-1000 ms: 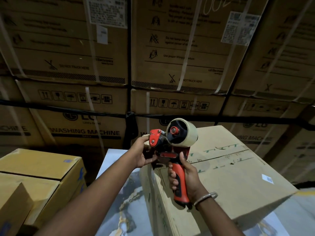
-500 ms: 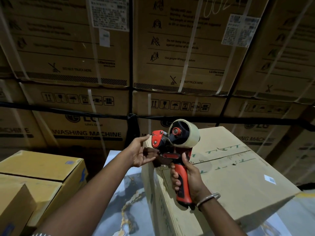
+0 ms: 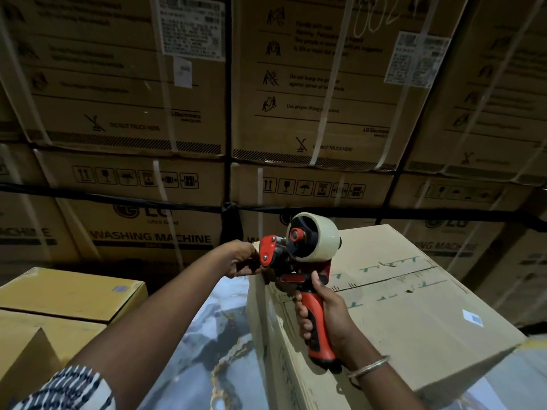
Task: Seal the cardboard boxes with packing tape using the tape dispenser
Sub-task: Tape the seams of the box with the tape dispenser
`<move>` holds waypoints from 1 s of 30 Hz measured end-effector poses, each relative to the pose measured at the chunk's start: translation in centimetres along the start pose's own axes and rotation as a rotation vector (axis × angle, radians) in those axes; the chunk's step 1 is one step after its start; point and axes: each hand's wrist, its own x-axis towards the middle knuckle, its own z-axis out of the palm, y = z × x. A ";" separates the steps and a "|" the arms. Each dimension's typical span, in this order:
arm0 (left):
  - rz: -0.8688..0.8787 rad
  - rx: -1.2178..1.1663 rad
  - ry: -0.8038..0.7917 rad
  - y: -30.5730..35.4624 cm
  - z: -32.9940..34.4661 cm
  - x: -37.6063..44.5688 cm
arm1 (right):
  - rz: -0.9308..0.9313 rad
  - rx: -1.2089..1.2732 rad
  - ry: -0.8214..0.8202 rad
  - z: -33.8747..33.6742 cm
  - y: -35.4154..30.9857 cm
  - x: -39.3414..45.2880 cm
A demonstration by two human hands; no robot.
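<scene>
Red-and-black tool: the tape dispenser [image 3: 299, 261] is sitting upright in the right hand [image 3: 325, 315], its nose hanging over the near-left top edge of the cardboard box [image 3: 414, 315].
Right hand: it is wrapping its fingers round the orange grip, thumb lying up toward the frame below the roll.
Left hand: the left hand [image 3: 241, 258] is reaching in just left of the dispenser's red guard, fingertips curling at the nose; it seems to be pinching the tape end, though the tape itself is too dim to make out.
Tape roll: the packing tape roll [image 3: 316, 236] is riding above the right hand, nearly full.
Box: it is lying beneath and to the right of the right hand, its centre seam running away from the dispenser.
Handling: the dispenser is looking rigid and light enough for one hand; the moulded grip is the place to hold. The tape is likely thin, sticky and prone to folding on itself, so keeping it taut matters. The cutting blade by the left fingertips is probably sharp.
Beyond the hands: stacked washing-machine cartons [image 3: 148, 232] are filling the background.
</scene>
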 end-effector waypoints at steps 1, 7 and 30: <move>0.031 0.047 0.028 0.2 0.0 0.2 | 0.000 -0.023 0.008 0.2 -0.1 -0.1; 0.115 0.284 0.052 1.3 0.6 0.5 | -0.064 -0.151 0.068 1.2 -0.3 -0.1; 0.330 0.627 0.392 3.4 -1.9 8.6 | -0.097 -0.335 0.213 3.5 0.7 0.6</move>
